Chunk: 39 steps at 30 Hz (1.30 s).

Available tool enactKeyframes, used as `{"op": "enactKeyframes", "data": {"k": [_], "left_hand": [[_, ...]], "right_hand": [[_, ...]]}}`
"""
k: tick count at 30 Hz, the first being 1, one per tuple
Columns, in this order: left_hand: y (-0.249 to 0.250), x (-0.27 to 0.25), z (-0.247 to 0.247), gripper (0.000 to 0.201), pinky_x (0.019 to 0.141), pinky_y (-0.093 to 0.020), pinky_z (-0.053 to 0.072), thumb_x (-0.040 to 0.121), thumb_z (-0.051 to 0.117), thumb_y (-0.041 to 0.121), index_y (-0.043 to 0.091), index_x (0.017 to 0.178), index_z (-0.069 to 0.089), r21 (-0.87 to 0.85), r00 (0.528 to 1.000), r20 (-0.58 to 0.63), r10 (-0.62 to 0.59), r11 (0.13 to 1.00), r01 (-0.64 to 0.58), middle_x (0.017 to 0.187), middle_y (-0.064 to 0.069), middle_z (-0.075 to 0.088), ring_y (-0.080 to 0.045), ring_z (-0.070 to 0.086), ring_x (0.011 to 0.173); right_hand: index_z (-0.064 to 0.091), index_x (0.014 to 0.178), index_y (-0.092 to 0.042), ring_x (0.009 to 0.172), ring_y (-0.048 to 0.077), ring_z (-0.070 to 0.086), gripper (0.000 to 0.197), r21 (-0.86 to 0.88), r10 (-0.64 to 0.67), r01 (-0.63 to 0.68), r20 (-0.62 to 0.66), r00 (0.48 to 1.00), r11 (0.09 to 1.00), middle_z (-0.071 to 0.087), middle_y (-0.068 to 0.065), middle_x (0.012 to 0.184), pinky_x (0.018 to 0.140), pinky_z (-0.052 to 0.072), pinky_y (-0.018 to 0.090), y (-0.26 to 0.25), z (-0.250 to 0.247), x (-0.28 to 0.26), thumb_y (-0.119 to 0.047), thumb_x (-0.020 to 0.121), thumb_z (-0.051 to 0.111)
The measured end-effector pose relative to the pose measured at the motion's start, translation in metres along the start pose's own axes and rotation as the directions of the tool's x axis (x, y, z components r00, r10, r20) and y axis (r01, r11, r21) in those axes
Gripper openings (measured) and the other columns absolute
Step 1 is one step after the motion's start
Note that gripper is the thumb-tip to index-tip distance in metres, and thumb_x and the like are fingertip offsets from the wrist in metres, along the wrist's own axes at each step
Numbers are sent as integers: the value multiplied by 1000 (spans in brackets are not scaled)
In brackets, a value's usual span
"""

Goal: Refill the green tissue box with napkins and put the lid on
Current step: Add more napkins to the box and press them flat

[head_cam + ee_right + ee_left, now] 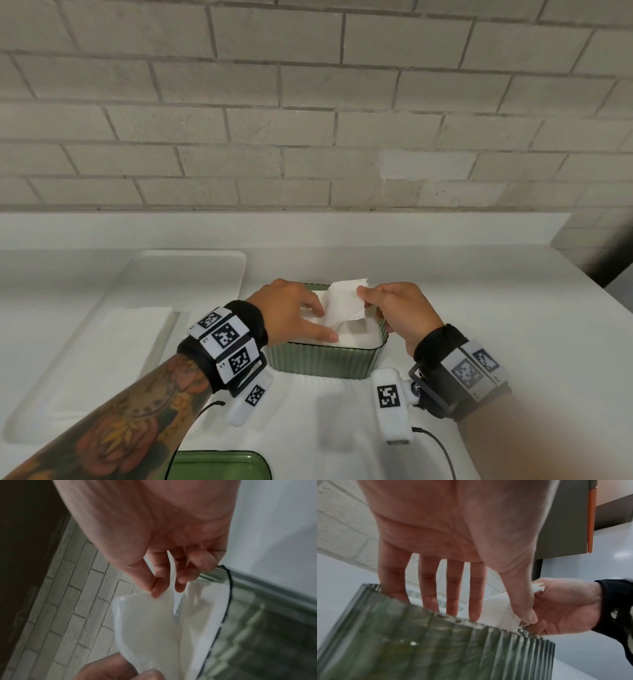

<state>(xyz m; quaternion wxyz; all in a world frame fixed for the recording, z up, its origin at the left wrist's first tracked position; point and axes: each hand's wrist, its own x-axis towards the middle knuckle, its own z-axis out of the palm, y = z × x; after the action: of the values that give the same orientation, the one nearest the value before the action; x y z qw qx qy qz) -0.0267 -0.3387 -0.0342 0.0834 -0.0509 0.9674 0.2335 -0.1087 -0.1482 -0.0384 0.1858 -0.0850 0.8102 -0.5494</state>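
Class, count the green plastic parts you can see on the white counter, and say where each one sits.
2. The ribbed green box stands mid-counter between both hands, napkins inside. The green lid lies flat nearer the person, cut by the picture's bottom edge.

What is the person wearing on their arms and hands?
Both hands are bare: no gloves, no rings showing. Each wrist has a black band with white tiles printed with black square codes. A small white camera block, also coded, hangs under each wrist, with a thin black cable. The left forearm has a colourful flower tattoo.
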Motion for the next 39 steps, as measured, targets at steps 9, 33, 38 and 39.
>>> {"op": "enactKeyframes", "data": {"k": [9, 33, 38, 39], "left_hand": [[-9, 2, 0, 38, 91, -34, 48, 73, 66, 65, 40, 102, 69, 32, 997, 23, 68, 997, -69, 103, 21, 59, -8, 57, 100], [-27, -3, -16, 31, 96, -31, 45, 92, 57, 42, 25, 113, 70, 178, 997, 52, 50, 982, -59, 119, 8, 66, -14, 58, 109], [-40, -7, -20, 42, 90, -36, 47, 97, 46, 45, 11, 91, 70, 47, 995, 80, 61, 997, -65, 98, 0, 68, -18, 61, 91], [-41, -8, -21, 39, 89, -35, 47, 98, 47, 42, 11, 94, 71, 42, 996, 64, 59, 997, -62, 98, -2, 69, -18, 61, 91]], "right_hand": [[61, 63, -7, 50, 12, 53, 34, -34, -18, 16, -45, 999, 999, 59, -2, 53, 48, 43, 22, 8, -5, 3, -24, 92, 63], [77, 95, -27, 89, -1, 55, 14, -542, -411, 530, 334, 848, 652, 66, -23, 85, 82, 38, 13, 29, -22, -6, -27, 92, 63], [70, 85, -32, 85, -9, 53, 15, -489, -320, 452, 331, 888, 746, 63, -22, 81, 76, 34, 4, 23, -20, -2, -28, 94, 59], [69, 83, -31, 84, -8, 53, 16, -487, -304, 435, 326, 895, 758, 63, -20, 80, 74, 35, 3, 21, -20, -2, -27, 95, 59]]}}
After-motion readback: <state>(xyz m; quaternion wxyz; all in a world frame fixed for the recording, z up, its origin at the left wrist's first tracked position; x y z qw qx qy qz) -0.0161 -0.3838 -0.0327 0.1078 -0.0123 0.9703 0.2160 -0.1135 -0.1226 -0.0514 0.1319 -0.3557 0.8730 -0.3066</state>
